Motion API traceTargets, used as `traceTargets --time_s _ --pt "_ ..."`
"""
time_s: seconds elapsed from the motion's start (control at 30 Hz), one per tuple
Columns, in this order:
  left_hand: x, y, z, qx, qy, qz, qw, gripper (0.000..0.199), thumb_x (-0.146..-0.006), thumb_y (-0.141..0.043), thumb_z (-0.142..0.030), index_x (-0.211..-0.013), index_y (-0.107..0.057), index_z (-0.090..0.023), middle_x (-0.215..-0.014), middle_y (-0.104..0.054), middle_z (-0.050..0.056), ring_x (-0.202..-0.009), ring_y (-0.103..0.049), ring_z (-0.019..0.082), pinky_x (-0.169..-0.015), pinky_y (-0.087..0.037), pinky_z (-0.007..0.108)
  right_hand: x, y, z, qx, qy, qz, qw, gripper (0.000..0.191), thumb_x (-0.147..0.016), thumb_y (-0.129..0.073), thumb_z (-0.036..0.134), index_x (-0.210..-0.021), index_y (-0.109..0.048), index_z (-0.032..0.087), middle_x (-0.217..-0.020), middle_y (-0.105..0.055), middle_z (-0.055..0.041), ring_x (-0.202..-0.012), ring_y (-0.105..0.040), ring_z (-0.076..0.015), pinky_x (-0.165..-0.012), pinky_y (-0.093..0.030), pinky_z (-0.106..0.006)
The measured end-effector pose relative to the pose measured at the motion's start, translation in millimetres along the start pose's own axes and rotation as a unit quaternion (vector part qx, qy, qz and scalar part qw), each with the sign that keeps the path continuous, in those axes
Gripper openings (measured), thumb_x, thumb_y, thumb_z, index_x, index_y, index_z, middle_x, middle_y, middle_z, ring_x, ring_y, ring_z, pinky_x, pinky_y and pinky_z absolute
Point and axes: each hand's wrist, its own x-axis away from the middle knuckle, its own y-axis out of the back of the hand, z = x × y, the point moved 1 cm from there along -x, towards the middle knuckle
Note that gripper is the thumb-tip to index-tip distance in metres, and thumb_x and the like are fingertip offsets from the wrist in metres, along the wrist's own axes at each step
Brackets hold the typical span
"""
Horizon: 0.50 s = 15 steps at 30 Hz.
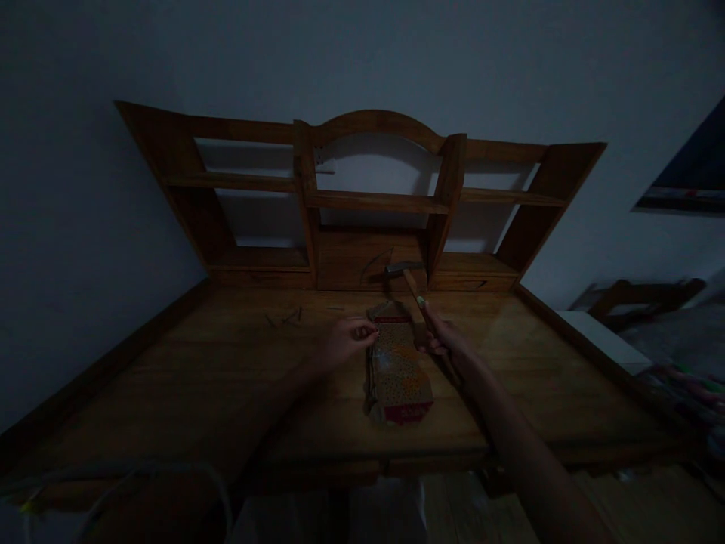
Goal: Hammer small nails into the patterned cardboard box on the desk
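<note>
A hammer (413,285) with a wooden handle and a dark metal head is gripped in my right hand (443,337), its head raised above the far end of a flattened cardboard box (401,370). The cardboard is brown with red and orange print and has torn edges. My left hand (352,335) pinches at the cardboard's far left edge. Whatever sits between its fingertips is too small and dark to make out. Several thin nails (283,317) lie loose on the desk to the left of that hand.
The wooden desk (170,370) carries a shelf unit (378,202) along its back, against the wall. A raised side rail (589,355) borders the right edge. A pale cable (186,468) runs near the front left. A wooden chair back (646,295) stands beyond the right side.
</note>
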Motion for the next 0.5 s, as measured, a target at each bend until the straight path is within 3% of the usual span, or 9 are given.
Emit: traceTargets --time_s 0.2,0.33,0.5 --pt "-3 1.8 1 -0.036 -0.042 0.006 0.998 0.008 -0.079 -0.066 -0.025 -0.078 -0.071 -0.019 -0.072 -0.067 0.002 -0.069 -0.058 0.013 -0.065 -0.045 0.024 11 15 14 0.098 0.082 -0.170 0.977 0.065 -0.071 -0.039 0.084 -0.049 -0.041 0.023 -0.041 -0.039 0.0010 -0.037 -0.040 -0.0113 -0.036 -0.027 -0.024" --pt "-3 1.7 3 -0.044 -0.039 0.001 0.998 0.009 -0.080 -0.066 -0.027 -0.078 -0.071 -0.020 -0.071 -0.066 0.001 -0.070 -0.058 0.013 -0.065 -0.045 0.025 16 36 22 0.241 0.150 -0.316 0.905 0.073 -0.074 -0.031 0.084 -0.051 -0.056 0.019 -0.050 -0.056 -0.0091 -0.051 -0.053 -0.0196 -0.048 -0.034 -0.029" --pt "-3 -1.2 7 -0.051 -0.044 0.009 0.998 0.010 -0.081 -0.065 -0.027 -0.080 -0.071 -0.020 -0.074 -0.067 0.002 -0.071 -0.058 0.013 -0.067 -0.045 0.025 19 51 26 0.372 0.128 -0.418 0.819 0.086 -0.073 -0.027 0.086 -0.066 -0.071 0.013 -0.064 -0.065 -0.0195 -0.069 -0.061 -0.0313 -0.065 -0.039 -0.038"
